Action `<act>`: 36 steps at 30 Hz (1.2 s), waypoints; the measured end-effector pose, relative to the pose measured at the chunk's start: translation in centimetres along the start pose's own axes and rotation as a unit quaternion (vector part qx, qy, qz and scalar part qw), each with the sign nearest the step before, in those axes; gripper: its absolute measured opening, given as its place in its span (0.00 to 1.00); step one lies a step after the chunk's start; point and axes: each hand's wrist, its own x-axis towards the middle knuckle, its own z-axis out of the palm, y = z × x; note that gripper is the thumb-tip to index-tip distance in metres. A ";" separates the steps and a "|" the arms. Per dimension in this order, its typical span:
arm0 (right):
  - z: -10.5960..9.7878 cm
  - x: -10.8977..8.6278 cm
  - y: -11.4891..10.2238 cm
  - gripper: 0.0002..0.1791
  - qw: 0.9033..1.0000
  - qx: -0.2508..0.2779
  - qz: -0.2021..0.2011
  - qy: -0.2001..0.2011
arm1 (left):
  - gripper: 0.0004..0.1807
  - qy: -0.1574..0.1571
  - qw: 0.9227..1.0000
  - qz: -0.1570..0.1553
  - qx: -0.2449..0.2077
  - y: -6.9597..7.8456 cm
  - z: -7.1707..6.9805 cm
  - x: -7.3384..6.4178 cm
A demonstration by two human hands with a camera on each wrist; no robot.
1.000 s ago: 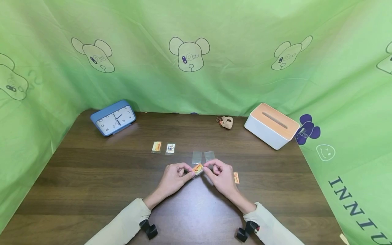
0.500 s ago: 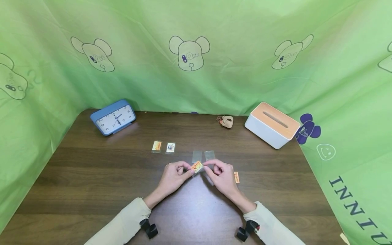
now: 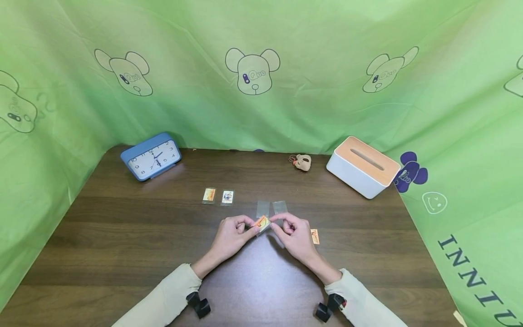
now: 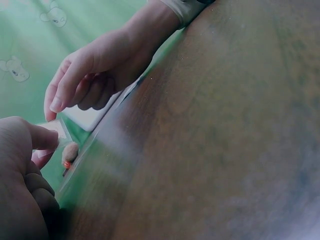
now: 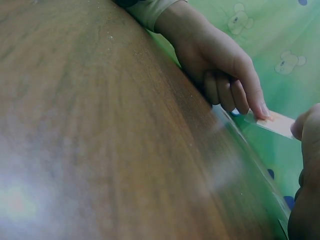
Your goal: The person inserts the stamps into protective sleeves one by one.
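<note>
A small orange-and-yellow picture card [image 3: 263, 222] in a clear sleeve is held up between both hands in the head view. The left hand [image 3: 229, 236] pinches its left side between thumb and index finger. At its right corner are the thumb and index fingertip of the right hand [image 3: 298, 237], pinching the edge. Both wrist views show the sleeved card [image 5: 280, 123] raised above the table. Just beyond the hands, two clear sleeves [image 3: 263, 208] lie flat side by side. A loose orange card [image 3: 315, 236] lies right of the right hand, partly hidden by it.
Two sleeved cards, an orange one [image 3: 209, 195] and a white one [image 3: 227, 197], lie left of centre on the wooden table [image 3: 122, 236]. Toward the back stand a blue clock [image 3: 152, 157], a small beige pouch-like trinket [image 3: 302, 162] and a white tissue box [image 3: 362, 167]. Green cloth surrounds the table.
The card has tilted and shifted slightly up and left between the fingers, then dipped a little. Both hands stay almost in place, and the other things have not moved.
</note>
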 end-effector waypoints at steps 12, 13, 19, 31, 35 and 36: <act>0.0 0.1 -0.3 0.08 1.000 0.003 0.008 -0.001 | 0.08 0.008 1.000 0.018 0.003 0.6 -0.2 -0.1; 0.0 0.1 -0.4 0.08 1.000 0.003 0.011 0.002 | 0.08 0.012 1.000 0.024 0.003 1.0 -0.3 -0.2; 0.0 0.1 -0.4 0.08 0.999 0.002 0.032 0.021 | 0.07 0.024 0.999 0.010 -0.023 1.9 -0.4 -0.4; 0.0 -0.2 -0.3 0.06 0.999 -0.023 0.027 0.010 | 0.06 -0.029 0.999 -0.016 -0.014 2.4 -0.1 -0.7; -0.1 -0.1 -0.2 0.06 0.999 -0.022 0.033 0.011 | 0.07 -0.037 0.999 -0.024 -0.020 1.6 0.1 -0.5; -0.1 -0.1 -0.2 0.06 0.999 -0.022 0.035 0.012 | 0.07 -0.033 0.999 -0.017 -0.027 1.6 0.1 -0.5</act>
